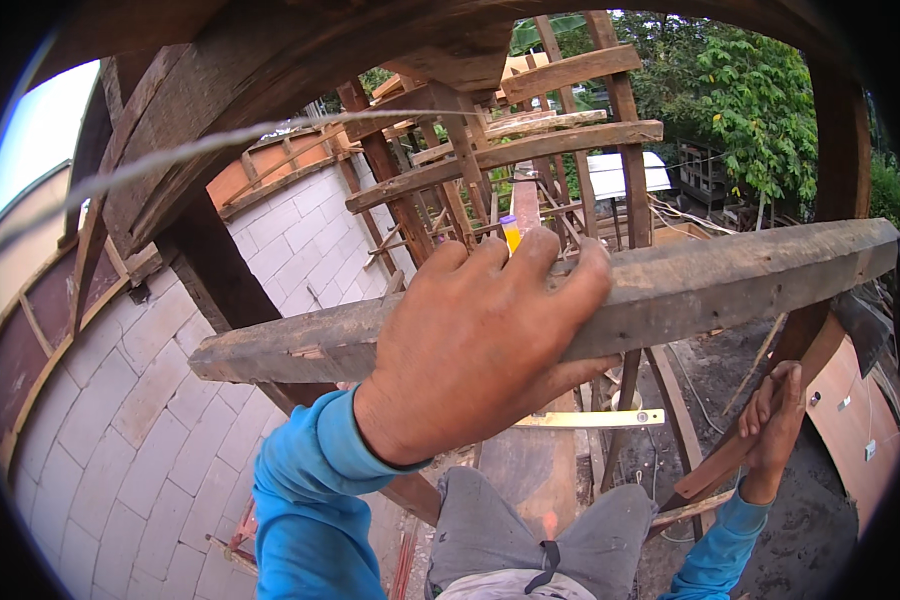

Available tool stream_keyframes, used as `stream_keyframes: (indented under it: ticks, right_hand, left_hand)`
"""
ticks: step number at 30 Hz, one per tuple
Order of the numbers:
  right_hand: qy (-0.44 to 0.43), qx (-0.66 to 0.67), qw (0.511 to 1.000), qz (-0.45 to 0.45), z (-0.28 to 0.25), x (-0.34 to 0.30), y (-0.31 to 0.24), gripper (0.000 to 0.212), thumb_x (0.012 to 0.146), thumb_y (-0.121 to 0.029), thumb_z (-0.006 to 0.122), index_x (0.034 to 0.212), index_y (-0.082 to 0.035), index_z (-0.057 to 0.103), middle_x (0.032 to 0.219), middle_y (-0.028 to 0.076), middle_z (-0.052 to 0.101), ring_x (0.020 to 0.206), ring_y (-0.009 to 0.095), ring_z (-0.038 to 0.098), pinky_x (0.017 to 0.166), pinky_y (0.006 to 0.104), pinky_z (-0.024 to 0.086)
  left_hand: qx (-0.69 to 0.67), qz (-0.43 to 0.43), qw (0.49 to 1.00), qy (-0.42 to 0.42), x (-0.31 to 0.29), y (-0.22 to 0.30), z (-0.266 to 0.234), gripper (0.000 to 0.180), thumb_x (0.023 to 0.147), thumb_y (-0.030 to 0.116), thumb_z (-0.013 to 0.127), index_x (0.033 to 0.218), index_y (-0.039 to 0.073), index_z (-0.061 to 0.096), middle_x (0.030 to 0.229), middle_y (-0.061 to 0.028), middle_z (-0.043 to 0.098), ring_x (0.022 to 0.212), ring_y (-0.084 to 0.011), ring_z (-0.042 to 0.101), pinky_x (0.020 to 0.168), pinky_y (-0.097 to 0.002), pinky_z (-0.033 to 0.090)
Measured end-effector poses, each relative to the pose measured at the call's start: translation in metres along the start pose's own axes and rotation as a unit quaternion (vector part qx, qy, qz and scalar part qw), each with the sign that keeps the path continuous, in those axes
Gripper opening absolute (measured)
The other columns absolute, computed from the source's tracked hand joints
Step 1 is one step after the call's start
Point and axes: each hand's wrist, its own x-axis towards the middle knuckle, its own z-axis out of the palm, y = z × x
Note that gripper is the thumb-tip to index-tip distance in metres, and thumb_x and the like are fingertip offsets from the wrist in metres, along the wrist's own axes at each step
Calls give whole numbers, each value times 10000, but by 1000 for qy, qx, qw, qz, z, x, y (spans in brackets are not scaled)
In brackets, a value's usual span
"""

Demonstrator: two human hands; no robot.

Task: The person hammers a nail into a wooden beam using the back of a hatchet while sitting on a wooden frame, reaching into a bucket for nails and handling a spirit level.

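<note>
A weathered wooden beam (740, 280) spans the picture in front of me, rising slightly to the right. My left hand (480, 330) is closed over the beam's middle, fingers across the top and thumb along the near side. Between its knuckles, beyond the beam, a yellow piece with a purple end (511, 232) sticks up; whether my fingers touch it is hidden. Lower right, my right hand (775, 425) has its fingers curled at a slanting timber (715, 470). A yellow spirit level (595, 418) lies below the beam, partly behind my left hand.
Beyond the beam stands a timber frame of posts and rails (560, 145). A block wall (120, 420) runs along the left. Dark timbers hang close overhead, and a pale cord (220, 150) crosses at upper left. Muddy ground (790, 510) lies far below at right, beside a leaning brown panel (850, 410).
</note>
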Motion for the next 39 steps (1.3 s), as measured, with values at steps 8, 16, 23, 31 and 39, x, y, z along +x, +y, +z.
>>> stream_keyframes:
  ticks: [8,16,23,31,39]
  right_hand:
    - [-2,0,1000,-3,0,0,1,375,996,-442,441,927,-74,458,491,-22,288,344,71,310,316,213,317]
    - [4,-4,1000,2,1,0,1,378,993,-449,446,936,-75,465,494,-21,287,348,72,313,319,212,315]
    - [-4,2,1000,-1,-2,0,1,371,994,-444,444,933,-79,466,494,-20,287,347,74,314,318,214,318]
    - [-3,4,1000,-4,0,0,2,373,994,-441,444,932,-74,465,500,-21,291,347,74,311,319,215,319]
    - [2,-5,1000,13,-1,-1,-1,368,995,-439,444,941,-76,471,511,-22,307,359,72,314,333,221,320]
  left_hand:
    - [-7,-3,1000,-5,-2,-1,4,678,646,494,794,1177,122,598,876,-56,604,749,-198,604,608,-348,451]
    - [-3,0,1000,-9,-2,-1,3,683,650,491,792,1184,114,595,878,-60,603,754,-198,603,607,-350,452]
    - [-8,11,1000,-1,-2,-3,5,680,654,497,788,1181,112,597,858,-59,596,710,-201,596,592,-349,448]
    - [-22,15,1000,4,0,-5,3,667,642,457,805,1162,92,600,848,-73,592,692,-231,598,594,-365,447]
    - [-20,11,1000,8,1,-6,2,664,620,449,818,1139,84,620,880,-81,606,705,-249,604,605,-377,450]
